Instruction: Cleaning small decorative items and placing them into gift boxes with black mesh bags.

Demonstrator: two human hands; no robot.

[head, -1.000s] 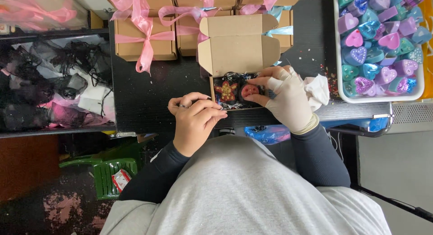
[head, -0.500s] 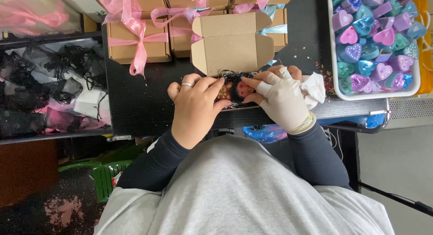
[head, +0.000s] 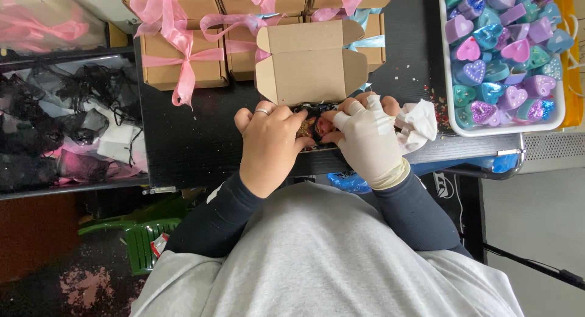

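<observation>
Open cardboard gift box (head: 308, 73), lid raised, on black desk (head: 189, 146). Left hand (head: 271, 143) and right hand (head: 365, 140) (white glove) both grip clenched on its front.

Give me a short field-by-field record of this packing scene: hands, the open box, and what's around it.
left hand: bare, ring on one finger, resting on the open cardboard box
right hand: in a white fingerless glove, at the box's other side
box contents: dark, mostly hidden between the hands
behind: closed boxes with pink ribbon bows
right side: white tray of heart-shaped pieces
beside glove: crumpled white tissue
surface: black table
</observation>
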